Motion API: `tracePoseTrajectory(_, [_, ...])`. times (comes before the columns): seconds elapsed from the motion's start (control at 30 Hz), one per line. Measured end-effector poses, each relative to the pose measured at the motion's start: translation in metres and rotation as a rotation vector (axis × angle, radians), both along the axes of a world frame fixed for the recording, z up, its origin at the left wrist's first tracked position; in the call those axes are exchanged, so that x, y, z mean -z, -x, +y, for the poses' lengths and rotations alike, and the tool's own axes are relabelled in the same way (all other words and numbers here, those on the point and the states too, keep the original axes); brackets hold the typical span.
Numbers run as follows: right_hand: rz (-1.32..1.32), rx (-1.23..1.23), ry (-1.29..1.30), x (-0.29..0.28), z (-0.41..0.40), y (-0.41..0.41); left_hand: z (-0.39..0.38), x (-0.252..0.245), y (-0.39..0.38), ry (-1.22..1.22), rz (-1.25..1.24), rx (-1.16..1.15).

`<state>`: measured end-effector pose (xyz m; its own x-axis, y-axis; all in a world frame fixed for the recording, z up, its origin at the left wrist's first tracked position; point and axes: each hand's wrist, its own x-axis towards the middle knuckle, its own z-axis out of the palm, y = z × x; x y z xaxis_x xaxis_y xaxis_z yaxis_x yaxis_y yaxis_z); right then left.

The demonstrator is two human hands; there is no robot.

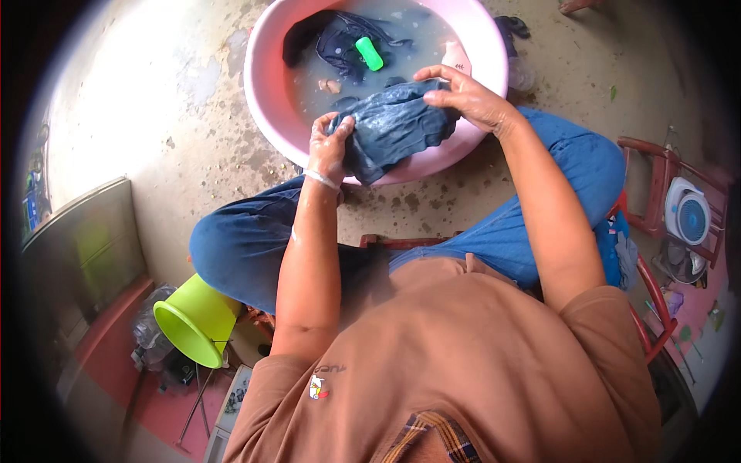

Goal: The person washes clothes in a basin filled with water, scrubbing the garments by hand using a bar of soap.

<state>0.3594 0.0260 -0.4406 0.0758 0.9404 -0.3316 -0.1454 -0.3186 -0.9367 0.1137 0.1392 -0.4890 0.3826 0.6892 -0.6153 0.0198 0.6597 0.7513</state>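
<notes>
A wet dark blue cloth with whitish suds on it is stretched between my two hands, over the near rim of a pink plastic basin. My left hand pinches its left end, thumb on top. At the upper right edge my right hand has its thumb on the cloth and its fingers behind. Cloudy water fills the basin. Dark garments lie partly under it, with a bright green bar or brush on top. A pale pink piece leans inside the right wall.
Wet-spotted concrete floor surrounds the basin. A lime green bucket lies tilted by my left knee, near a clear plastic bag. To the right stand a dark red chair and a white and blue fan. Blue clothing hangs beside my right hip.
</notes>
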Motion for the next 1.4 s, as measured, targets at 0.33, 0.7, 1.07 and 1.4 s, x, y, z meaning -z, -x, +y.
tracePoseTrajectory(0.33, [-0.34, -0.178, 0.089, -0.034, -0.003, -0.02, -0.009, -0.068, 0.004, -0.532, 0.374, 0.754])
tracePoseTrajectory(0.7, [0.3, 0.338, -0.018, 0.017, 0.003, 0.016, -0.014, 0.004, -0.009, 0.275, -0.644, -0.234])
tracePoseTrajectory(1.07, [-1.015, 0.427, 0.033, -0.001, 0.054, 0.102, -0.04, -0.027, -0.08, 0.167, -0.105, -0.169])
tracePoseTrajectory(1.4, [-0.671, 0.498, -0.018, 0.042, 0.039, 0.079, -0.021, 0.016, -0.066, 0.343, -0.233, -0.442])
